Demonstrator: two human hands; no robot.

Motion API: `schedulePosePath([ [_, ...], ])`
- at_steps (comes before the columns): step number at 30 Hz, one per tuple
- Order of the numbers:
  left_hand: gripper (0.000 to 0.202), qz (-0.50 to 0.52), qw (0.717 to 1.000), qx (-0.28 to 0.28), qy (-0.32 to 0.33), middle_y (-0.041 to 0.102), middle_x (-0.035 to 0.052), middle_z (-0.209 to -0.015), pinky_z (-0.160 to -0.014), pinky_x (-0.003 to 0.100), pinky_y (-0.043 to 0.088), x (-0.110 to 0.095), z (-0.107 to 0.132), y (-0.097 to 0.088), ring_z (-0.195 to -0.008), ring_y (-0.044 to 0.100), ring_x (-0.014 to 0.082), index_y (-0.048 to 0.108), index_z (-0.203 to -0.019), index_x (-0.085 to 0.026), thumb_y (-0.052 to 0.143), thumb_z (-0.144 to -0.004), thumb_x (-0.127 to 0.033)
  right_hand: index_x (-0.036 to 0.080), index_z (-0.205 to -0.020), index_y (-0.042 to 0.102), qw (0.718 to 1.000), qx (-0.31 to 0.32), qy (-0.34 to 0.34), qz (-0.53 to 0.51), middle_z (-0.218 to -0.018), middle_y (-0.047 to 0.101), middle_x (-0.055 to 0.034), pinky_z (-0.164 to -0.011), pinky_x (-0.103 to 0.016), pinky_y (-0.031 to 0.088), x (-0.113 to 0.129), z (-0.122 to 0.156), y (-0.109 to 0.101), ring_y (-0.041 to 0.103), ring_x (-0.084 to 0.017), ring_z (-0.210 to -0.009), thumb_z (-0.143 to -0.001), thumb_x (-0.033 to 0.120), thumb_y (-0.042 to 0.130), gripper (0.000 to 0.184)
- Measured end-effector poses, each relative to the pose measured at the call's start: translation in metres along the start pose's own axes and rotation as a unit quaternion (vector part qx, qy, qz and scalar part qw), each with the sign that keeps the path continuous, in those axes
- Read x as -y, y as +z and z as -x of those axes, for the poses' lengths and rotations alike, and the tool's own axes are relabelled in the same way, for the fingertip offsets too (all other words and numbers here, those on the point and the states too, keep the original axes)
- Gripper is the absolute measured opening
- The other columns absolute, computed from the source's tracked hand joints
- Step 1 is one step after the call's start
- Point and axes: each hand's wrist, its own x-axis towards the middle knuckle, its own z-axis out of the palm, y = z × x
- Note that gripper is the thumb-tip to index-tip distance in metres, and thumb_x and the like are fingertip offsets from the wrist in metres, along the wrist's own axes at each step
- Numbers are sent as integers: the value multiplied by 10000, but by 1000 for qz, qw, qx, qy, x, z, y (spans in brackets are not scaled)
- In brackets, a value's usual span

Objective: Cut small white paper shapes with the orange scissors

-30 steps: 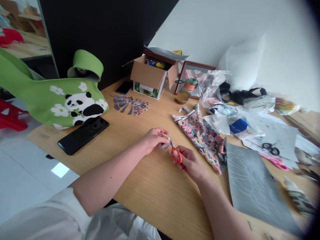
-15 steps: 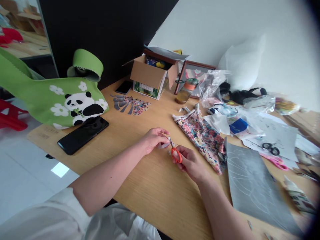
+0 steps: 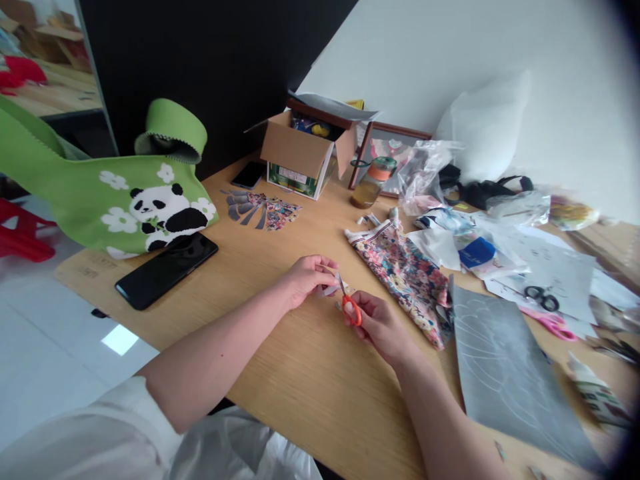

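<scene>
White short sleeve [image 3: 125, 420] on the left arm was loose, creased, and ended above the elbow. Forearms ran bare to left hand [image 3: 305, 277] and right hand [image 3: 383, 327].

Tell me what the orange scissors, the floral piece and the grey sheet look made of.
Orange scissors in the right hand: glossy plastic handles, blades seemingly metal. Floral piece: matte woven cloth, since it rumples and drapes. Grey sheet: probably matte paper or thin card, lying flat with white drawn lines. Left hand pinches a scrap, material unclear.
</scene>
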Motion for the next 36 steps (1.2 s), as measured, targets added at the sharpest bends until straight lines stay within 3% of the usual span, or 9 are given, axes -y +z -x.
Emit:
schedulePosePath([
  [8,255,0,1000,-16,2,631,4,-650,-573,297,536,0,0,0,-539,612,125,572,-918,-106,647,-701,4,187,-716,544,1000,5,-3,7,-582,483,45,-401,-215,227,-1,1,-1,349,-67,-441,-735,615,750,475],
  [23,273,-5,1000,-26,4,614,-21,-606,-505,230,457,-2,1,1,-485,581,102,579,-919,-104,646,-685,20,191,-714,544,1000,8,-3,12,-584,477,42,-394,-214,231,-2,1,-1,355,-70,-447,-744,636,730,483],
  [36,273,-8,1000,-13,2,633,-10,-626,-534,238,465,1,-1,-2,-502,594,106,586,-934,-112,672,-693,-15,195,-729,534,1000,21,-1,1,-600,502,38,-404,-219,246,-4,1,-3,359,-71,-445,-769,646,704,483],
])
